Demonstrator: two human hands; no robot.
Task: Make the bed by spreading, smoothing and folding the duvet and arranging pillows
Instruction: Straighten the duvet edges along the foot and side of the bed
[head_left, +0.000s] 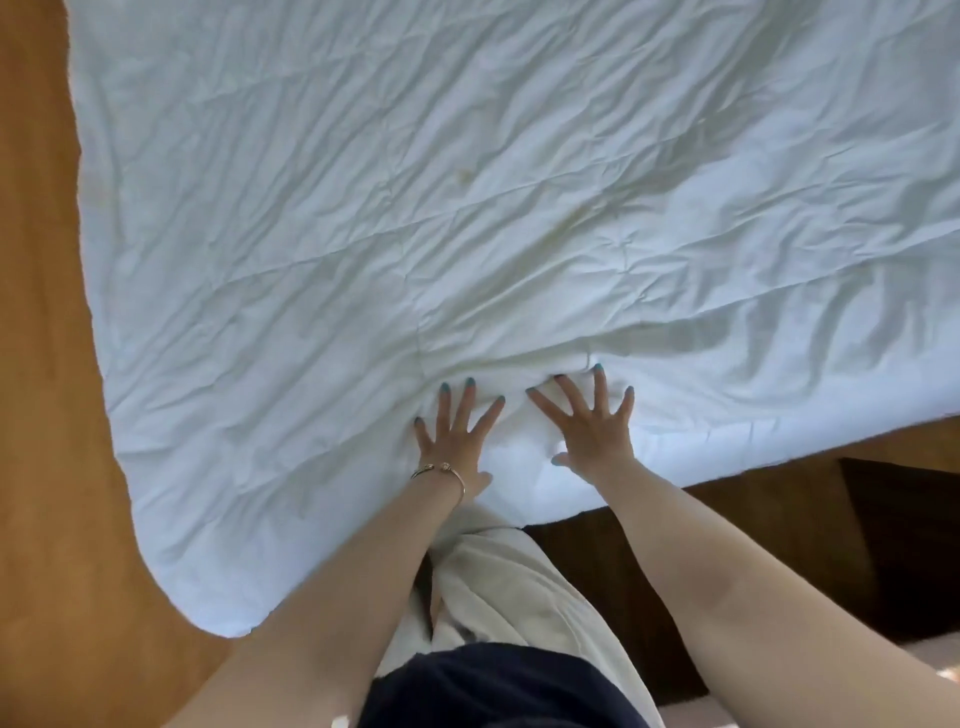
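Both hands flat on the duvet (467, 208) near its close edge, fingers spread, pinching nothing: left hand (453, 440), right hand (592, 431). Duvet covers the bed, corner hanging over wood floor (41, 467). Best approach imo: press light, sweep outward toward creases w/ even pressure. Bracelet (441, 470) could snag. No pillows in view.

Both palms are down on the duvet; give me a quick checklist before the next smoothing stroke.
1. Left hand flat on duvet, fingers spread: ok.
2. Right hand flat, fingers spread: ok.
3. Duvet smooth ahead of hands: not ok, creases all over.
4. Near edge straight: not ok, bunched at the hands.
5. Left corner lying flat: ok.
6. Pillows placed: cannot tell, none in view.
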